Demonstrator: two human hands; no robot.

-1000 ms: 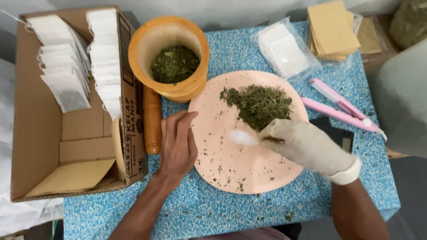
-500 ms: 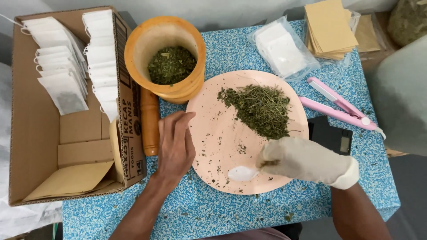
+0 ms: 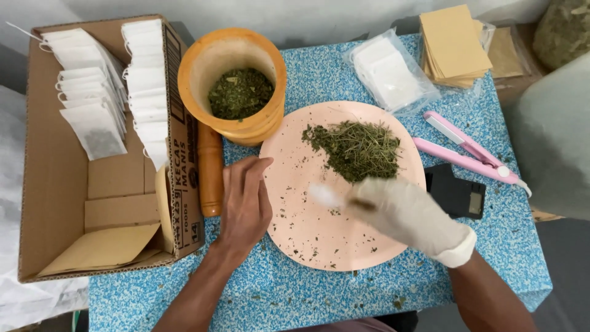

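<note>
A round pink plate (image 3: 307, 230) lies on the blue speckled table with a heap of dried green herbs (image 3: 356, 147) on its far side. My right hand (image 3: 409, 218), in a white glove, hovers over the plate just below the heap and holds a small white spoon (image 3: 324, 195), blurred by motion. My left hand (image 3: 244, 203), bare and flat, rests at the plate's left rim, fingers together. An orange wooden mortar (image 3: 270, 126) with crushed herbs inside stands beyond it, and a wooden pestle (image 3: 210, 169) lies beside my left hand.
A cardboard box (image 3: 55, 203) at the left holds rows of white tea bags. A pink sealing tool (image 3: 470, 150) and a small black scale (image 3: 458, 193) lie right of the plate. Clear bags of white filter bags (image 3: 390, 74) and tan envelopes (image 3: 452, 43) sit at the back.
My right hand swept the spoon down to the plate's near rim, then came back up toward the herb heap. My left hand stayed at the plate's edge.
</note>
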